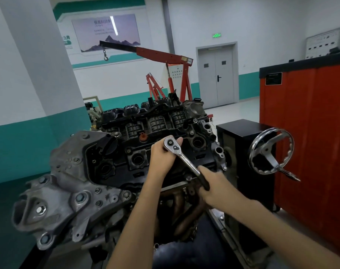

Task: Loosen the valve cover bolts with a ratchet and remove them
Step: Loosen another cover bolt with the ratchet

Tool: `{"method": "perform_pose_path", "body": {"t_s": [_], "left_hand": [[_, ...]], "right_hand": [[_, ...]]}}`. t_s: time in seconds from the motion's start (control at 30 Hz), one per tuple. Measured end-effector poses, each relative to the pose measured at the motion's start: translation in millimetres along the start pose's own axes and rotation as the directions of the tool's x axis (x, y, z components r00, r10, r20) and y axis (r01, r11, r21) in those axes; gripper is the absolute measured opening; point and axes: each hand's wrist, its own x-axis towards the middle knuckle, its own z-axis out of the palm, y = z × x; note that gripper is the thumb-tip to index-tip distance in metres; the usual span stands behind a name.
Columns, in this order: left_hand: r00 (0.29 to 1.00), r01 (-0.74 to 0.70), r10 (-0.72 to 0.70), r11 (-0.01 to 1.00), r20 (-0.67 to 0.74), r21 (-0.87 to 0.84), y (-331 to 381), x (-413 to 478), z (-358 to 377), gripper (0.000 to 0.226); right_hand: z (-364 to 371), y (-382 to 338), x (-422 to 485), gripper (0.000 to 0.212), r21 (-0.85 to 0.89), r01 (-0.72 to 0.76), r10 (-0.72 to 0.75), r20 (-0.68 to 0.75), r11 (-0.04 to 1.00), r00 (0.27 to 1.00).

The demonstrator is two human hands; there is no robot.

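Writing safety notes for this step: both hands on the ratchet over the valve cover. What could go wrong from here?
1. The left hand wraps the ratchet head, so socket seating is hidden; a cocked socket could slip and round the bolt.
2. If it slips, the right hand on the handle may strike the exhaust manifold.
3. Open plug wells in the valve cover could swallow a loose bolt.

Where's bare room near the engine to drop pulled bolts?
Flat top of the black stand, between the engine and red cabinet, beside the handwheel. Valve cover is crowded: plug wells, ratchet, left hand, right hand.
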Motion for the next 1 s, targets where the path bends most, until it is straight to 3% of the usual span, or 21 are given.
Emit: {"method": "perform_pose_path", "body": {"t_s": [0.1, 0.17, 0.27, 0.33, 0.43, 0.57, 0.67, 0.73, 0.8, 0.87, 0.93, 1.0], "left_hand": [[0.995, 0.005, -0.008, 1.000, 0.103, 0.031, 10.4, 0.8, -2.7, 0.049], [0.996, 0.027, -0.026, 1.000, 0.090, -0.013, 11.8, -3.4, -2.5, 0.048], [0.998, 0.065, -0.066, 0.987, -0.003, -0.144, 8.0, -10.6, -0.9, 0.035], [0.996, 0.067, -0.076, 0.981, -0.042, -0.184, 6.2, -13.1, 3.1, 0.036], [0.991, 0.057, -0.078, 0.981, -0.108, -0.188, 7.4, -13.6, 10.6, 0.043], [0.989, 0.083, -0.109, 0.968, -0.098, -0.238, 6.7, -11.9, 12.6, 0.027], [0.991, 0.056, -0.075, 0.984, -0.107, -0.171, 6.7, -10.7, 9.2, 0.043], [0.995, 0.040, -0.052, 0.990, -0.084, -0.133, 6.1, -10.8, 7.0, 0.047], [0.999, 0.034, -0.038, 0.993, -0.038, -0.109, 6.1, -10.0, 5.9, 0.046], [0.999, 0.029, -0.030, 0.995, -0.014, -0.099, 8.0, -8.4, 4.4, 0.050], [0.998, 0.043, -0.048, 0.991, -0.032, -0.130, 8.9, -9.2, 4.4, 0.051], [0.994, 0.060, -0.073, 0.985, -0.076, -0.163, 7.3, -11.2, 6.1, 0.045]], "right_hand": [[-51.4, 11.2, 21.7, 0.026, -0.266, 0.087, -0.070, 0.071, 0.960, 0.995], [-73.2, 9.1, 36.6, 0.026, -0.492, 0.147, -0.130, 0.069, 0.858, 0.989], [-69.6, 4.0, 34.8, 0.024, -0.558, 0.139, -0.171, -0.005, 0.818, 0.985], [-40.1, 1.2, 15.7, 0.023, -0.411, 0.044, -0.088, -0.089, 0.911, 0.992], [18.7, -18.9, -15.6, 0.024, 0.023, -0.076, 0.079, -0.142, 0.997, 0.987], [51.1, -45.6, -18.3, 0.025, 0.463, -0.108, 0.139, -0.033, 0.880, 0.990], [29.6, -37.8, -10.9, 0.019, 0.613, -0.243, 0.177, 0.168, 0.751, 0.970], [4.2, -25.2, -0.8, 0.018, 0.494, -0.270, 0.180, 0.223, 0.826, 0.958], [-30.7, -12.9, 16.9, 0.020, 0.177, -0.183, 0.156, 0.157, 0.967, 0.975], [-66.0, -9.3, 35.8, 0.022, -0.131, -0.073, 0.084, 0.083, 0.989, 0.993], [-84.5, -11.2, 46.6, 0.025, -0.238, -0.019, 0.039, 0.081, 0.971, 0.996], [-78.8, -12.2, 42.1, 0.024, -0.206, -0.038, 0.053, 0.068, 0.978, 0.996]]}}
